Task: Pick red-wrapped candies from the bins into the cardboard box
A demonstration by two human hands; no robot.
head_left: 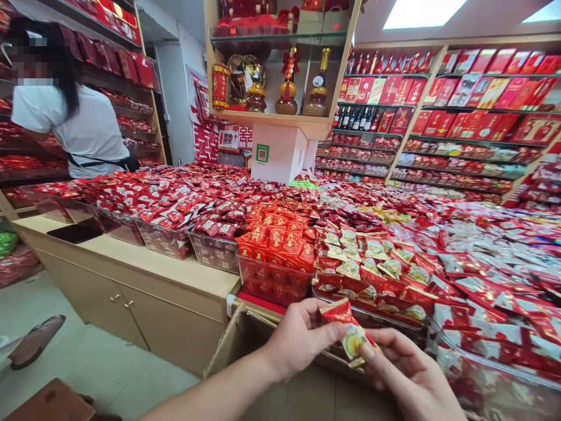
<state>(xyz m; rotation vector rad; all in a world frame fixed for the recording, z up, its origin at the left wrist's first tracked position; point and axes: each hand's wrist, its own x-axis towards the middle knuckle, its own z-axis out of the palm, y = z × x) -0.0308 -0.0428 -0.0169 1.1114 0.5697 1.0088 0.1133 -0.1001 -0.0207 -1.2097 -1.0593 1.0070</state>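
Between my two hands is a small red wrapped candy packet (352, 338) with a yellow fruit picture and partly hidden lettering. My left hand (302, 333) pinches its left side between thumb and fingers. On the packet's lower right, my right hand (398, 362) grips with thumb and fingertips. Just beyond my hands stands a clear bin of similar red packets (372, 266) with the same fruit picture. To its left sits a clear bin of orange-red packets (276, 245) with gold characters. An open cardboard box (239, 336) lies below my left forearm.
Several more bins of red packets (162, 216) line the counter (188, 272). A pillar (276, 149) carries a QR sign. Shelves of red boxes and bottles (385, 90) stand behind. A person in a white shirt (87, 126) is at far left. A shoe (37, 342) shows on the floor.
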